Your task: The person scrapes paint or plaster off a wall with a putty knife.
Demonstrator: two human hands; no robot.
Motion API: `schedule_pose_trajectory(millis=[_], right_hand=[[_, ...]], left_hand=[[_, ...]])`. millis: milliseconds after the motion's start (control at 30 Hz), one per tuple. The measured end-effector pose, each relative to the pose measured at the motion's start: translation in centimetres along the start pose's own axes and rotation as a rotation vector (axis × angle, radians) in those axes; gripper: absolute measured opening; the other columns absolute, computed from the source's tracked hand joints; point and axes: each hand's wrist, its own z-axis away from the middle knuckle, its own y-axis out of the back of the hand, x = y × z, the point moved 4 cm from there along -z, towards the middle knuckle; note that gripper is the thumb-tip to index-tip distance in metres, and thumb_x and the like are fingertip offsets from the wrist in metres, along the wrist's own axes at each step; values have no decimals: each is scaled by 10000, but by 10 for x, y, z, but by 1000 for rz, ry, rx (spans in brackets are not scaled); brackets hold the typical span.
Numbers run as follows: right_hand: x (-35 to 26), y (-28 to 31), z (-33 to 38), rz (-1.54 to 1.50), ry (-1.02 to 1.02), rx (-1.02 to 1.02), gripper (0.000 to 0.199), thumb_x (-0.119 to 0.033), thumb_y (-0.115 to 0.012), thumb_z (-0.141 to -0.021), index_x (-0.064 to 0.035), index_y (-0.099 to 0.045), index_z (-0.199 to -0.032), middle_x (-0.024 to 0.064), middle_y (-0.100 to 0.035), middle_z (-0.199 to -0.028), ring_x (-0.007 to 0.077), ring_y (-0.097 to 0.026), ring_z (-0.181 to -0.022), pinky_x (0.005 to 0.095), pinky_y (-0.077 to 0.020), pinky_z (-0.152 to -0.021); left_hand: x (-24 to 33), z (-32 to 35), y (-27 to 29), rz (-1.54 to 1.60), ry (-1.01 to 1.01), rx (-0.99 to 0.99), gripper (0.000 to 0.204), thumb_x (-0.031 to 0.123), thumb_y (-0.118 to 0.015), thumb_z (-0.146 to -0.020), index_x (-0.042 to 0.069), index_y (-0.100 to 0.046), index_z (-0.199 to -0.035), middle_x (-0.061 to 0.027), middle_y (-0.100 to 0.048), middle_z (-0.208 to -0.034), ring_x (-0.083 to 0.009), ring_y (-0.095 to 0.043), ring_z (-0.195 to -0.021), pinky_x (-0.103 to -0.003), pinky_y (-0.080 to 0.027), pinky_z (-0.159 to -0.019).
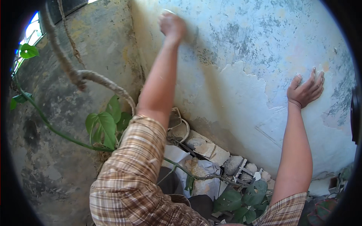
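My left hand [172, 26] is raised high against the pale, weathered wall [233, 98], near the corner. Its fingers are closed, and the thin white edge of a small object [168, 11] shows above them; its kind is hidden by the hand, which is slightly blurred. Lower and farther right, my right hand [306, 89] lies flat on the same wall with its fingers stretched out and nothing in it. Dark stains, peeling patches and a flaking paint edge cover the wall between the two hands.
A twisted woody stem [102, 79] hangs before the stained left wall [52, 150]. A green vine with broad leaves [102, 130] runs below it. Rubble and stones [233, 165] lie along the wall's foot, beside leafy plants [241, 199] and a pale sheet [207, 175].
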Motion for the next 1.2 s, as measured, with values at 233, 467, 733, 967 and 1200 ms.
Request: schedule_pose_trajectory(millis=[233, 467, 733, 967, 1200], right_hand=[[16, 0, 7, 44, 23, -30, 523, -438, -438, -886, -172, -458, -1336, 132, -417, -1398, 315, -394, -1302, 504, -288, -1050], [15, 2, 2, 24, 47, 16, 502, -442, -412, -911, -166, -463, -1326, 131, -428, -1391, 318, -404, -1290, 504, -304, -1031], [10, 3, -4, 14, 38, 31, 514, -444, -421, -902, -141, -465, -1315, 146, -428, -1384, 334, -406, -1276, 508, -303, -1032], [15, 3, 1, 49, 87, 30, 508, -451, -413, -908, -140, -478, -1304, 150, -437, -1376, 337, -417, -1265, 517, -314, -1022], [14, 1, 4, 33, 60, 27, 527, -465, -429, -900, -145, -468, -1317, 161, -433, -1378, 348, -418, -1264, 528, -321, -1004]], left_hand=[[-144, -5, -60, 491, 591, -276, 213, 145, -587, -812, -44, -642, -896, -146, -665, -913, -216, -648, -831, -364, -513, -668], [7, 125, -6, 227, -14, 395, 291, -25, -500, -719, -43, -609, -988, -243, -607, -916, -406, -597, -910, -449, -497, -778], [-161, 14, -42, 464, 637, -214, 321, 20, -547, -794, -79, -553, -1099, -259, -594, -1107, -313, -624, -982, -381, -527, -768], [-31, 96, -17, 313, 226, -51, 440, 75, -569, -770, -44, -539, -1193, -304, -475, -1236, -366, -464, -1184, -413, -413, -966], [-103, 109, -71, -342, 252, -526, 408, 216, -542, -881, 70, -550, -1262, -132, -565, -1213, -264, -514, -1144, -379, -434, -913]])
